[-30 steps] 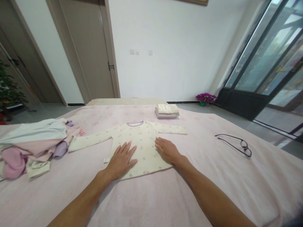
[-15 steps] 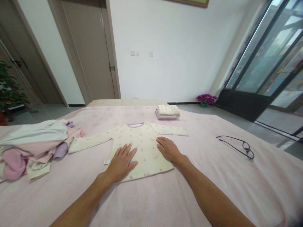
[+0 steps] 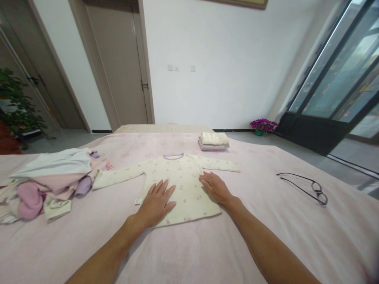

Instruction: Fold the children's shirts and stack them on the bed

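Note:
A small cream long-sleeved shirt [image 3: 177, 193] with a scattered print and a lilac neckband lies spread flat on the pink bedspread [image 3: 189, 256]. Both of its sleeves stretch out sideways, and a white tag pokes from the left side seam. My left hand [image 3: 156, 203] rests flat on the lower left of the shirt, fingers apart. On the right edge of the shirt lies my right hand [image 3: 216, 187], its fingers stretched out and close to one another. Neither hand grips the cloth.
A loose heap of clothes [image 3: 56, 169] lies on the left, close to the shirt's left sleeve. Beyond the right sleeve stands a folded stack of clothes [image 3: 213, 142]. Black-framed glasses [image 3: 314, 191] rest unfolded on the right side of the bedspread.
The whole view has shifted slightly, so everything sits a little farther right. Both hands stay flat on the shirt, and the shirt keeps its shape.

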Motion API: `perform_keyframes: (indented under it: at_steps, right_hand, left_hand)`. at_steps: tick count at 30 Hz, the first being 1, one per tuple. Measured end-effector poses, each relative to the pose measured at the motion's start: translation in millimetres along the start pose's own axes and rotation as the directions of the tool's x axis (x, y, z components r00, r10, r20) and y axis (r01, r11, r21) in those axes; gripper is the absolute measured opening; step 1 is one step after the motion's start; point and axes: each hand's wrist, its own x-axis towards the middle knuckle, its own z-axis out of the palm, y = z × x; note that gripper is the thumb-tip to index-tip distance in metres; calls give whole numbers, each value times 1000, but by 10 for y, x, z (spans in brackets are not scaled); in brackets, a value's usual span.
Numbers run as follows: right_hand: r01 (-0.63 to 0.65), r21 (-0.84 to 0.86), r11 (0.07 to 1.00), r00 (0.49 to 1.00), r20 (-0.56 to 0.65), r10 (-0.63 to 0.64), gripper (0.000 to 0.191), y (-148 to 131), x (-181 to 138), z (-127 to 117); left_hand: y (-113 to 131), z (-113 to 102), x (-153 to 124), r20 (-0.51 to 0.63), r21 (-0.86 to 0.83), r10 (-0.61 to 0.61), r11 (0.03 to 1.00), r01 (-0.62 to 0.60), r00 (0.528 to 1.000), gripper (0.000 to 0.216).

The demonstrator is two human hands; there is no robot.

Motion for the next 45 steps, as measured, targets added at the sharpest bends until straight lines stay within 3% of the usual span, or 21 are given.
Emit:
perform_keyframes:
  at_steps: [5, 11, 17, 22, 37, 45]
  right_hand:
    - [63, -19, 998, 998, -4, -64, 39, -35, -10, -11]
    - [57, -31, 998, 997, -56, -59, 41, -22, 2, 11]
    - [42, -73, 996, 999, 16, -41, 45, 55, -10, 102]
    - [37, -68, 997, 999, -15, -39, 44, 59, 0, 91]
    - [-128, -160, 979, 985, 93, 144, 49, -29, 4, 41]
    - [-192, -138, 972, 978, 57, 202, 46, -32, 9, 10]
  left_hand:
    - [-4, -4, -4, -18, -18, 6, 1000, -6, 1000, 60]
    - [2, -17, -12, -23, -6, 7, 1000, -7, 1000, 58]
    - [11, -38, -19, -27, -16, 12, 1000, -12, 1000, 56]
    - [22, -48, -19, -37, -3, 10, 1000, -10, 999, 55]
    - [-39, 69, -13, -99, -12, 34, 999, -35, 995, 54]
    - [-23, 62, -8, -87, 7, 27, 1000, -27, 996, 55]
